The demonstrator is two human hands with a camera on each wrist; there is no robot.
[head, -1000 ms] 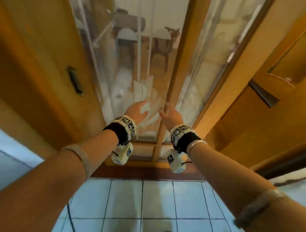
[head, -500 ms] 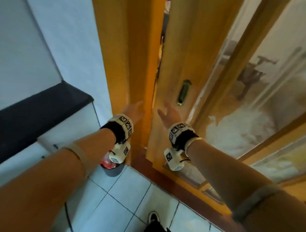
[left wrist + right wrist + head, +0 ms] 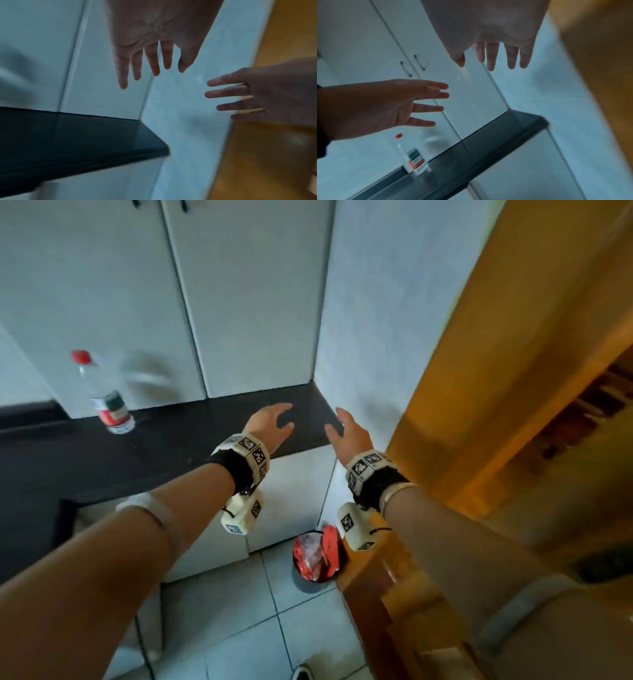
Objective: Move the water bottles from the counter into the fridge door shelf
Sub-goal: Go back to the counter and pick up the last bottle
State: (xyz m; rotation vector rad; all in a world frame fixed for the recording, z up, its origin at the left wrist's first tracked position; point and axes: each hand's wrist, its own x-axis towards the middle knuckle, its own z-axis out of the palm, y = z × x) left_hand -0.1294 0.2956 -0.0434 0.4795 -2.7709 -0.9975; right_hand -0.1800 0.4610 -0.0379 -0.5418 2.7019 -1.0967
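One clear water bottle (image 3: 106, 395) with a red cap and a red-and-green label stands upright on the black counter (image 3: 164, 453), at its far left by the wall. It also shows in the right wrist view (image 3: 412, 157). My left hand (image 3: 270, 422) hovers over the counter's right end, fingers spread and empty. My right hand (image 3: 346, 433) hangs beside it, just past the counter's end, equally spread and empty. Both hands are well to the right of the bottle. No fridge is in view.
White cabinet doors (image 3: 239, 296) rise behind the counter, and a white wall (image 3: 376, 337) closes its right end. An orange wooden door frame (image 3: 496, 371) stands to the right. A small bin (image 3: 317, 556) with red wrappers sits on the tiled floor below.
My view has swung left from the glass door, past its wooden frame, to the counter and the bottle. Both hands have stayed stretched out in front and empty.
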